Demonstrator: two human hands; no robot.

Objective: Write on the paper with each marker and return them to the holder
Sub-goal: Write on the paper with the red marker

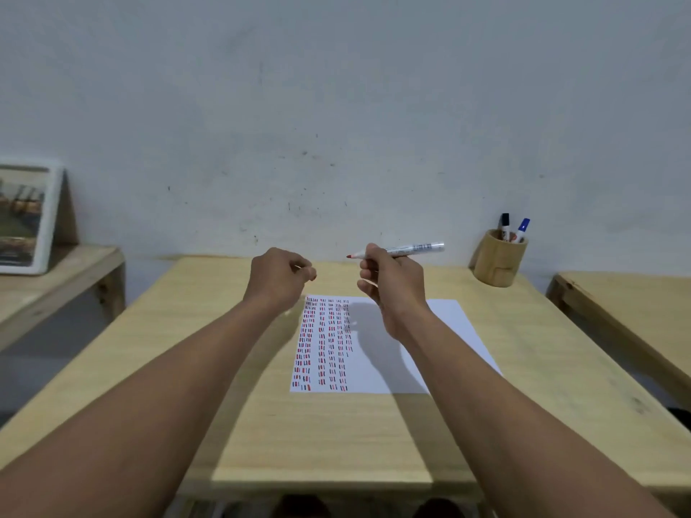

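The desk [336, 435] carries the paper [392, 353] at its middle, with columns of dashes down the left part and the right part bare. The holder [499, 261] stands at the far right corner, black and blue markers upright in it. The right hand [392, 282] hangs above the paper's far edge, gripping the red marker [404, 250]: uncapped, roughly level, tip pointing left, tail toward the holder. The left hand [280, 274] is curled shut beside it, probably pinching the cap, though that is hidden. The right hand is nearer the bare paper below.
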